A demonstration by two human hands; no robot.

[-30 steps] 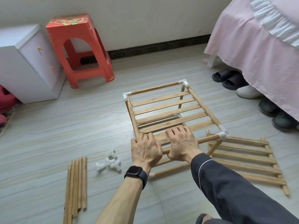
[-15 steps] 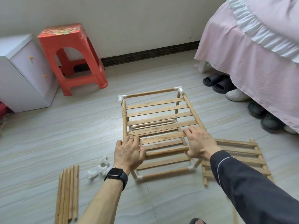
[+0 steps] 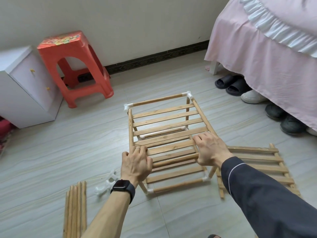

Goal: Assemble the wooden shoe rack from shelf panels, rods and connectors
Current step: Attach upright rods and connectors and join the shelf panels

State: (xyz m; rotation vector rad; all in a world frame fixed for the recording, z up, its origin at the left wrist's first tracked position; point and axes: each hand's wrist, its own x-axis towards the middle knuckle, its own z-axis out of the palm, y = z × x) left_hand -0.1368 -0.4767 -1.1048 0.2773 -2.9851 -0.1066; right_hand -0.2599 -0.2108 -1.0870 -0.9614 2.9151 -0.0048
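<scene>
Where the rack stands: rack [image 3: 164,121] on the floor [image 3: 68,152], straight ahead, slats running left-right.
Left hand: left hand [image 3: 135,163] curled over its near-left top corner.
Right hand: right hand [image 3: 211,149] gripping the near-right slats.
Next parts: spare shelf panel [image 3: 257,158] nearer the right; rods [image 3: 75,208] and connectors [image 3: 106,184] nearer the left.

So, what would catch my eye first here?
Most likely the half-built rack in the middle of the floor, with the left hand and right hand gripping the near side of its top. Next come the bright red stool at far left and the pink bedspread at right. Spare rods lie at lower left, and a loose panel lies flat to the right of the rack.
</scene>
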